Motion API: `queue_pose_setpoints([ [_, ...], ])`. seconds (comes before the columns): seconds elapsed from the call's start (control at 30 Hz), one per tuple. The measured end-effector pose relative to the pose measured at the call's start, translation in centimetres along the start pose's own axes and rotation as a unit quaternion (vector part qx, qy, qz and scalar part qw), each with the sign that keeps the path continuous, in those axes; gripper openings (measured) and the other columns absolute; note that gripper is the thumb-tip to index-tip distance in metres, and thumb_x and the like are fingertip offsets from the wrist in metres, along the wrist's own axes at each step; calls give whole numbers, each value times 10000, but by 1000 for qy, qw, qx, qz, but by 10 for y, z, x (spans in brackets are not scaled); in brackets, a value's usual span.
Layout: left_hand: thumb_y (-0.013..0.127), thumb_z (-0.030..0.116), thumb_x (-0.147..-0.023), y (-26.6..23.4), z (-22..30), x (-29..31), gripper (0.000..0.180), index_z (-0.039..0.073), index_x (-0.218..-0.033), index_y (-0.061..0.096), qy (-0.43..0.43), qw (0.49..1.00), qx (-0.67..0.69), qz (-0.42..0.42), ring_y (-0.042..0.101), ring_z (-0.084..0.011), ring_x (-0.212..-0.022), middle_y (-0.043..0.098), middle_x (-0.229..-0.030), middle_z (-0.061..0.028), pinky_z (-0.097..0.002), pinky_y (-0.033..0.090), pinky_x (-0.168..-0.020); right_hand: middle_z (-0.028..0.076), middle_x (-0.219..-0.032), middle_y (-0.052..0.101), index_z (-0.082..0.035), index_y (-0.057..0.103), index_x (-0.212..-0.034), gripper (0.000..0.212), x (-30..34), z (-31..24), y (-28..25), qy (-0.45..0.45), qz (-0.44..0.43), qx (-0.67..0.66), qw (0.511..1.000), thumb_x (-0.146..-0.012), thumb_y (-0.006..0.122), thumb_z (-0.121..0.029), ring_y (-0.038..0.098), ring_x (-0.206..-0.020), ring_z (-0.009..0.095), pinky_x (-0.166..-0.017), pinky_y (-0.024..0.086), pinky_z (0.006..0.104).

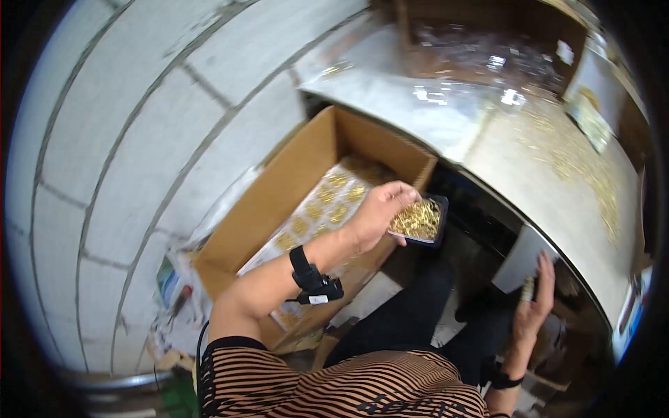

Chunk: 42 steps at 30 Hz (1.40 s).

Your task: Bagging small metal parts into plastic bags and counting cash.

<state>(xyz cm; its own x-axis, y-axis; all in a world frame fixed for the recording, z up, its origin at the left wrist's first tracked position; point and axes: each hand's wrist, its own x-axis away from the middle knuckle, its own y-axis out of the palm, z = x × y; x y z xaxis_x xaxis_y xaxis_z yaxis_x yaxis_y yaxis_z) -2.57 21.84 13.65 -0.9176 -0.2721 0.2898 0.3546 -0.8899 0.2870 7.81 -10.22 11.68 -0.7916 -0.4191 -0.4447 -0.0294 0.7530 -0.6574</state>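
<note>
Closest thing to the cam is the black-and-tan striped shirt (348, 387), with dark trousers (397, 306) past it. Left hand (385, 210) is closed around the near left side of a small dark tray (443, 214), thumb on top, pinched rather than spread. The tray's full of shiny gold-coloured bits (418, 220), and it's sitting up by the right end of a big open cardboard box (268, 202). Inside that box are rows of packs (300, 226) with similar gold stuff. Right hand (535, 298) is way over to the right, fingers pretty straight, by a pale panel (521, 263) under the table edge; something yellowish shows at the fingers, but I can't tell if it's gripped. More gold bits are scattered across the pale table (498, 150), near a carton (502, 12) of clear plastic pieces (481, 59).
</note>
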Motion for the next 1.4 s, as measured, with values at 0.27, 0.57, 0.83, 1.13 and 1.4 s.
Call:
queue_pose_setpoints([
  [0.27, 439, 219, -953, -204, 6, 120, 261, 30, -1058, 586, -90, 974, -93, 184, 605, -169, -875, 593, -1038, -95, -330, 550, -691, 123, -1360, 416, -35, 437, -1300, 404, -2, 30, 26, -4, -19, -35, 999, -906, 396, 46, 483, -1177, 270, -972, 384, 357],
  [0.57, 566, 57, -855, -306, -135, 221, 171, 43, -1010, 636, -396, 883, -186, 169, 577, -175, -850, 621, -1000, -67, -312, 491, -596, 121, -1375, 405, -56, 418, -1322, 439, -10, -5, 57, 0, -96, -48, 994, -893, 397, 36, 499, -1165, 282, -922, 420, 378],
  [0.83, 650, 85, -771, -291, -145, 205, 73, 33, -823, 654, -449, 831, -292, 149, 574, -168, -705, 611, -751, -48, -323, 454, -468, 111, -1376, 409, -60, 417, -1322, 453, -16, -6, 58, 16, -134, -27, 990, -881, 425, 45, 531, -1119, 267, -894, 438, 359],
  [1.13, 666, 63, -629, -358, -222, 239, 255, -63, -849, 643, -410, 797, -429, 115, 633, -241, -725, 655, -785, -178, -326, 504, -633, 135, -1323, 455, -30, 458, -1266, 420, -14, -14, 57, 79, -137, -58, 986, -856, 463, 63, 540, -1090, 256, -921, 435, 335],
  [1.4, 619, 109, -739, -302, -112, 147, 185, -58, -816, 638, -215, 830, -414, 306, 604, -197, -683, 639, -735, -146, -327, 471, -637, 173, -1251, 509, -23, 511, -1195, 385, -18, -7, 21, 29, -102, 62, 992, -819, 502, 57, 505, -1146, 326, -952, 408, 368],
])
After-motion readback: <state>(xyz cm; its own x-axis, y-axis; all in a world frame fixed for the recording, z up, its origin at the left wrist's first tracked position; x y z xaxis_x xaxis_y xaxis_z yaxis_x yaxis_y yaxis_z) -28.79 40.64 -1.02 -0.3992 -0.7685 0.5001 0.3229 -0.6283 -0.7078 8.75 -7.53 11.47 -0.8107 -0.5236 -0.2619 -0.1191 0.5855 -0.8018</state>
